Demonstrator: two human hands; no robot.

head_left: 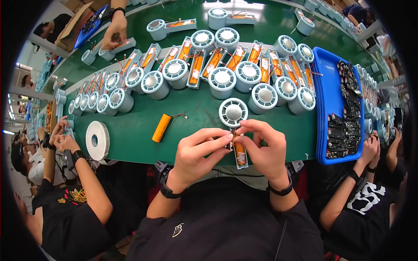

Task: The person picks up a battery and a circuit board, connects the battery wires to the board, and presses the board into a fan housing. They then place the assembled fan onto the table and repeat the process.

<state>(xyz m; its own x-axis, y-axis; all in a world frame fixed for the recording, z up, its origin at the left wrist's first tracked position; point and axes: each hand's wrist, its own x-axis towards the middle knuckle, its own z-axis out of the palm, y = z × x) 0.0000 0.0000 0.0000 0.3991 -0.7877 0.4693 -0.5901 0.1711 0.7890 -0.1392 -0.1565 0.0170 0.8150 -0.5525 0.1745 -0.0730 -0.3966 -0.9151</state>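
In front of me a light blue handheld fan half (234, 112) lies on the green table, its round grille up and its open handle toward me. An orange battery (241, 155) sits in that handle. My left hand (198, 150) is closed in a pinch on a small black circuit board (228, 144) beside the handle, mostly covered by the fingers. From the other side, my right hand (266, 145) pinches thin wires over the upper handle; the exact contact is partly hidden. A loose orange battery (161, 128) with a lead lies left of my left hand.
Rows of similar fan halves (175, 73) with batteries stand beyond my hands. At right is a blue tray (320, 108) of black circuit boards (344, 132). A white tape roll (97, 140) stands at left. Co-workers sit on both sides; another person's hand (115, 32) reaches in across the table.
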